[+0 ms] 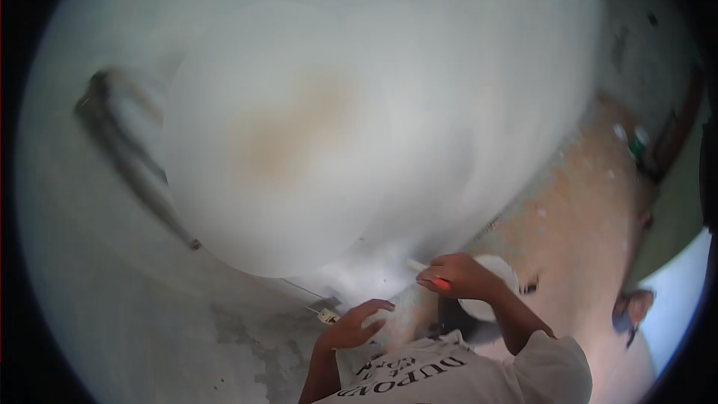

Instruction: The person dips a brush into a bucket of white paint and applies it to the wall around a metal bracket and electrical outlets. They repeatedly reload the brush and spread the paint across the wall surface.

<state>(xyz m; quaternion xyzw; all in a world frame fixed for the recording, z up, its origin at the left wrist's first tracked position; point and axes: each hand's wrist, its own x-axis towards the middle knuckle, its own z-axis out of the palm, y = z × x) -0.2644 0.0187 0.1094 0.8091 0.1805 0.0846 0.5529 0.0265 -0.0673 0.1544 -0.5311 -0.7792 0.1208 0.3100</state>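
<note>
Taking the view as a clock face, we see our right hand [458, 277] between four and five o'clock, its fingers closed around a tool [416, 264]. The tool's pale, narrow end pokes out toward ten o'clock from the knuckles, and an orange-red part shows under the fingers; the grip hides the rest. We cannot tell whether the tip touches the white wall [479, 142], which curves across the upper part of the view.

Our left hand [350, 327] is at six o'clock, its fingers loosely curved and the thumb apart, with nothing seen in the grasp. Just beside it, at its nine to ten o'clock, sits a small pale fitting [327, 316]; whether we are touching it is unclear.

Just beyond the right hand, at about four o'clock, is a white, rounded container [502, 275], partly covered by our hand and forearm. Our pale shirt [430, 378], with dark lettering, fills the edge from five to six o'clock. The reddish-brown floor [591, 209], flecked with pale bits, stretches from three to four o'clock. Out at three o'clock lies a small green item [637, 144], too small to identify. A long dark shape [123, 153], blurred, slants at nine o'clock. Pale haze veils the middle.
</note>
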